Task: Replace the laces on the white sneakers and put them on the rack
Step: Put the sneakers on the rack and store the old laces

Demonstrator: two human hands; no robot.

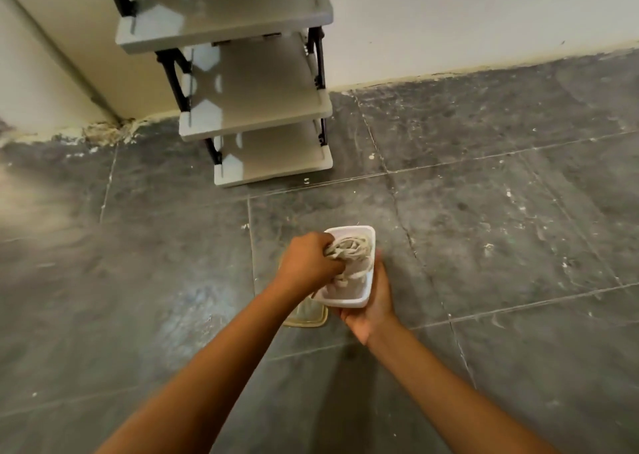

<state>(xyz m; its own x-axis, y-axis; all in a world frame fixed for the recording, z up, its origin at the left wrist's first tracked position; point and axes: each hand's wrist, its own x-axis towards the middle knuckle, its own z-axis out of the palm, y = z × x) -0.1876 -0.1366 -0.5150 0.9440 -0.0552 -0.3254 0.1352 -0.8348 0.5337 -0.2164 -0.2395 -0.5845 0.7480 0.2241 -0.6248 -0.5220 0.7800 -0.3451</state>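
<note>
Right hand [370, 301] cups a small white tub [349, 296] from underneath and the right side, palm under its near end, fingers wrapped up the right wall; that grip is closed on the tub, which is held above the floor [518, 228], tilted with the open top facing up and away. Left hand [307, 260] comes in from the left over the tub's rim, fingers curled shut around a bundle of off-white laces [349, 249]. Laces sit partly inside the tub, coiled at the far end, with a couple of strands trailing down toward the near end; the bunched part is inside the left grip at the tub's left rim. Under the hands, on the floor, a yellowish flat lid [309, 315] shows, mostly hidden by the left wrist and the tub. Rack [256, 107] stands against the wall further ahead, well apart from the hands: pale shelves on a black frame, visible shelves bare. No sneakers in view. Floor is dark tile with pale smears.
</note>
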